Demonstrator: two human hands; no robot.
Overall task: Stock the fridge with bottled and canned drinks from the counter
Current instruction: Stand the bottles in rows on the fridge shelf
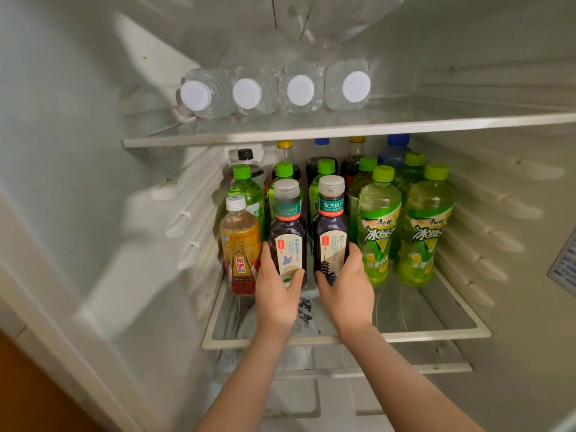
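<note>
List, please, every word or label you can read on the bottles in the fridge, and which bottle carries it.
"东方树叶": right dark tea bottle, in the right hand.
"茉莉花茶": left dark tea bottle, in the left hand.
"冰绿茶": two front green bottles.
"东鹏": orange bottle.
Smaller print: too blurred to read.

soft even light, mild glare on shelf glass, blurred bowed edges, sharp centre
</note>
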